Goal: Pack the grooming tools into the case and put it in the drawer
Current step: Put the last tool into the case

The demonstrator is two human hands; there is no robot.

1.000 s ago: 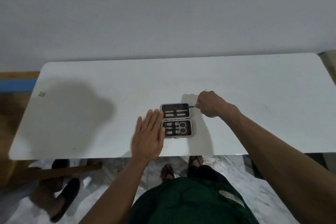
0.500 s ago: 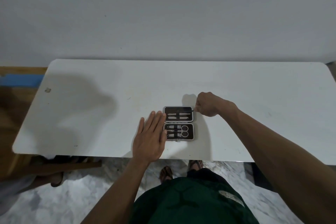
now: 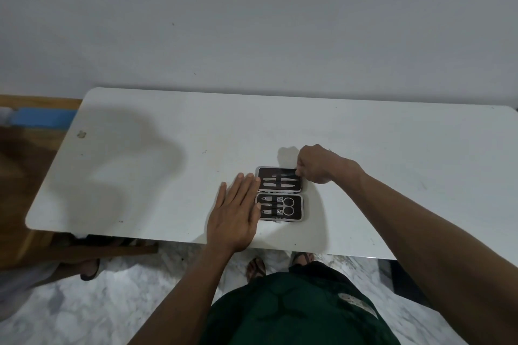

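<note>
Lying open on the bare white table (image 3: 392, 176), the black silver-rimmed case (image 3: 280, 194) shows metal tools; left hand (image 3: 235, 210) flat with fingers spread, right hand (image 3: 316, 164) pinching a thin tool (image 3: 290, 175).

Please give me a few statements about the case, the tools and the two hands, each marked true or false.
1. The case lies open on the white table. True.
2. The scissors sit in the far half of the case. False: they are in the near half.
3. The left hand rests flat, open, at the case's left edge. True.
4. The right hand lies flat and open on the table. False: its fingers pinch a thin tool at the far half.
5. The case holds no tools. False: tools lie in both halves.
</note>
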